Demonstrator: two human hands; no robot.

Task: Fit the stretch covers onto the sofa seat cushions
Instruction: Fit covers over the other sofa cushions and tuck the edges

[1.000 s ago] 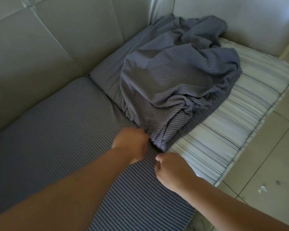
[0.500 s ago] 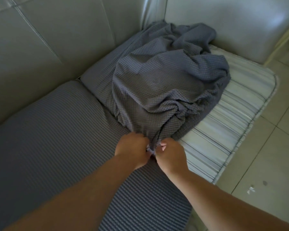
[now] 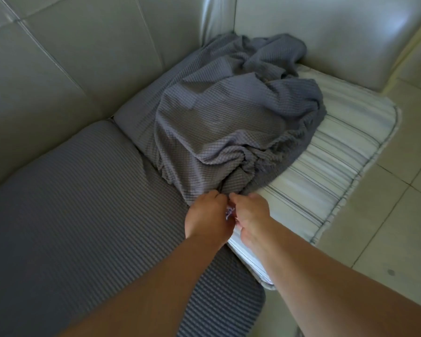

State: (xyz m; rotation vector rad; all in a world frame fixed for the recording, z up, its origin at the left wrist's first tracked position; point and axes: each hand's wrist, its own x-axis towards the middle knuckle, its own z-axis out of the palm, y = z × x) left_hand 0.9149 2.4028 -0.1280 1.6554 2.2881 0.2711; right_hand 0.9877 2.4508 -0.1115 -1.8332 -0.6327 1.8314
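A grey waffle-textured stretch cover (image 3: 229,122) lies bunched in a heap on a white striped seat cushion (image 3: 331,171) in the sofa's corner. Its back left part is pulled over that cushion's rear corner. My left hand (image 3: 207,217) and my right hand (image 3: 250,215) meet at the cover's near edge, both pinching the fabric, with a small white tag showing between them. To the left, another seat cushion (image 3: 71,215) wears a smooth grey cover.
The pale leather sofa backrest (image 3: 71,64) rises on the left and the armrest (image 3: 326,37) stands behind the striped cushion. Beige floor tiles (image 3: 387,215) lie to the right of the sofa's front edge.
My hands were apart a second ago; they have come together on the cover's near edge. The striped cushion's front left corner now shows bare below my right wrist.
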